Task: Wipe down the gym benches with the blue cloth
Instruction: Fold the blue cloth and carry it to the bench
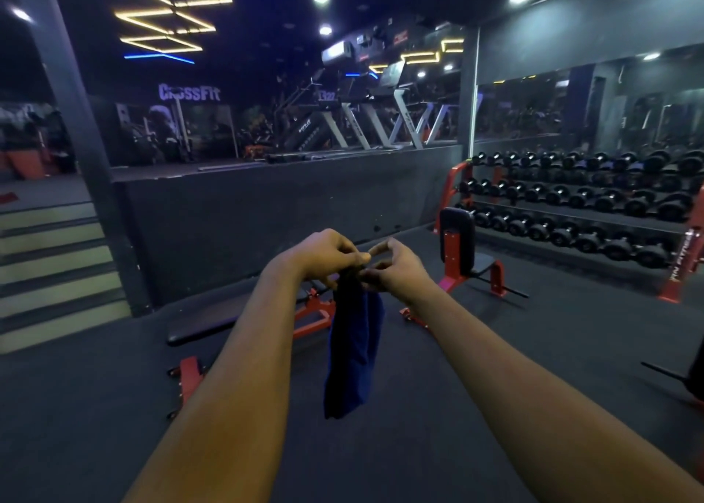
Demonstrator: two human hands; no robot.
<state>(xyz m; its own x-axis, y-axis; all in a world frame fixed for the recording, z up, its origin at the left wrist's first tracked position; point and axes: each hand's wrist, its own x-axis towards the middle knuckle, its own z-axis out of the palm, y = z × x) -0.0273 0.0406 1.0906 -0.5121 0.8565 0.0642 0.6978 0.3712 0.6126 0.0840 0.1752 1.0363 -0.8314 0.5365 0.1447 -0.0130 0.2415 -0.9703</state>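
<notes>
**Cloth held up between both hands**

Left hand (pixel 329 253) and right hand (pixel 396 270) meet in mid-air — fingers (pixel 348 257) pinching the top of the blue cloth (pixel 352 350), which hangs down. Beyond — a flat bench (pixel 213 318), then a dumbbell rack (pixel 579 201).

A dim gym hall — dark rubber floor (pixel 476 369), angular yellow ceiling strips (pixel 167 11) and a blue light bar (pixel 160 57) overhead. A red dumbbell rack (pixel 579 201) lines the right wall beneath a long mirror (pixel 533 110). Left of the rack, a raised platform (pixel 282 205) carries treadmills (pixel 384 121); farther left, a lit sign (pixel 189 92) glows, and pale steps (pixel 57 266) climb beside a dark pillar (pixel 76 121).
</notes>
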